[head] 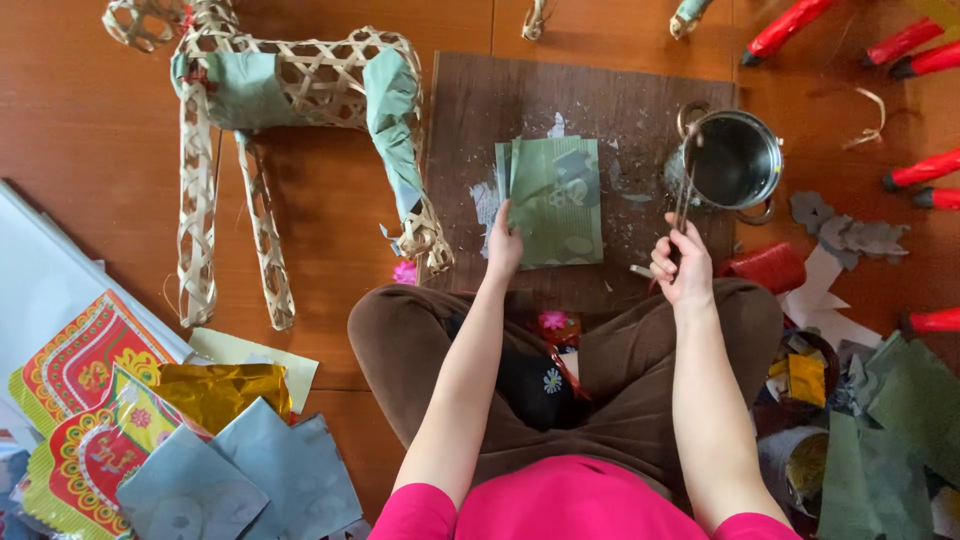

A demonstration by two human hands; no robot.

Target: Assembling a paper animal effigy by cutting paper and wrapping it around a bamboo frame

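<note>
- Head view, risk: paste may drip from the stick (684,195) onto the board (640,100) or the lap if it lifts from the pot (735,160) overloaded; the paper stack (555,200) could slide, since only fingertips pin its near-left corner.
- Head view, left hand (503,243): arm stretched forward over the knee, fingers pressed together and flat on the stack's edge.
- Head view, right hand (682,265): wrist raised, fingers curled, pinching the thin stick, whose tip reaches the pot rim.
- Head view, surroundings: the stack lies mid-board; a bamboo frame (290,120) stands to the left, and 1 red roll (768,266) lies by the right knee.
</note>
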